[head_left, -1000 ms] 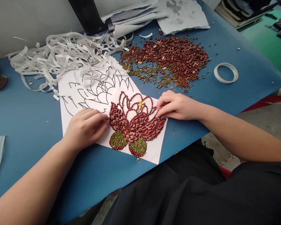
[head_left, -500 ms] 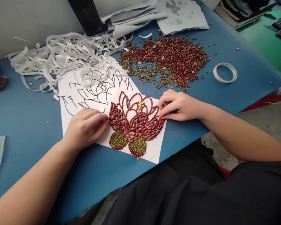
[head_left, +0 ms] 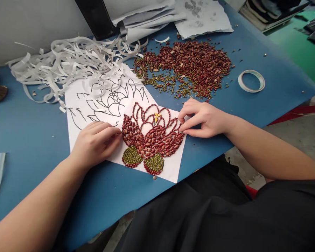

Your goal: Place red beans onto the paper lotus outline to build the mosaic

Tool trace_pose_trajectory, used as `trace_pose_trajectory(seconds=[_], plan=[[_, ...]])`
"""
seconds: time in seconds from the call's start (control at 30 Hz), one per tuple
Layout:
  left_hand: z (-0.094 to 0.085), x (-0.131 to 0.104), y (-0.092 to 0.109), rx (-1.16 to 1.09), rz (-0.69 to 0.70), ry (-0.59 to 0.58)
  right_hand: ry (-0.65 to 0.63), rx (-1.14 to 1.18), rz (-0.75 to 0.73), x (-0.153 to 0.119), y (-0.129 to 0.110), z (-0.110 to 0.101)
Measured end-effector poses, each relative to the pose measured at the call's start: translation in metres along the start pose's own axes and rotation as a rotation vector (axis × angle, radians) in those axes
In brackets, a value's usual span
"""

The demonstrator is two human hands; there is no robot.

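A flower picture made of beans lies on a white sheet in front of me. Dark red beans form its outlines and fill the lower petals; green beans fill two rounded leaves, and small yellow pieces mark the centre. My left hand rests on the paper at the flower's left edge, fingers curled together with their tips partly hidden. At the right edge, my right hand has thumb and index tips brought close together against the petals. Whatever sits between those fingertips is too small to make out.
Mixed red and green beans are heaped behind the picture. White paper strips partly cover a line-drawn flower sheet. A tape roll lies at right; a dark upright object and folded papers are at the back.
My right fingertips have shifted very slightly at the right petals. The left hand and the bean picture keep their places; the whole view moves a little.
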State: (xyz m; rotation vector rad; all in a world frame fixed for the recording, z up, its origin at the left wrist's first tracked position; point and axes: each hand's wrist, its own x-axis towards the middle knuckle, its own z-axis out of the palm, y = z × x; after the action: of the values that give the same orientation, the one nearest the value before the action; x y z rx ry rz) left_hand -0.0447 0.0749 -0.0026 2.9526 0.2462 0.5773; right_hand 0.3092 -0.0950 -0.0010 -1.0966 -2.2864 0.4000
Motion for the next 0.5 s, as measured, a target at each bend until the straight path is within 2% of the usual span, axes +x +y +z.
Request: trace_pose_trajectory(seconds=[0.13,0.5], plan=[[0.0006,0.0006,-0.0001,0.001,0.009,-0.005,-0.038,-0.002,-0.005,0.0006,-0.0002,-0.0004],[-0.0007,-0.0003,0.0014,0.007,-0.021,-0.023,-0.004,-0.015,-0.002,0.0001,-0.0001,0.0002]])
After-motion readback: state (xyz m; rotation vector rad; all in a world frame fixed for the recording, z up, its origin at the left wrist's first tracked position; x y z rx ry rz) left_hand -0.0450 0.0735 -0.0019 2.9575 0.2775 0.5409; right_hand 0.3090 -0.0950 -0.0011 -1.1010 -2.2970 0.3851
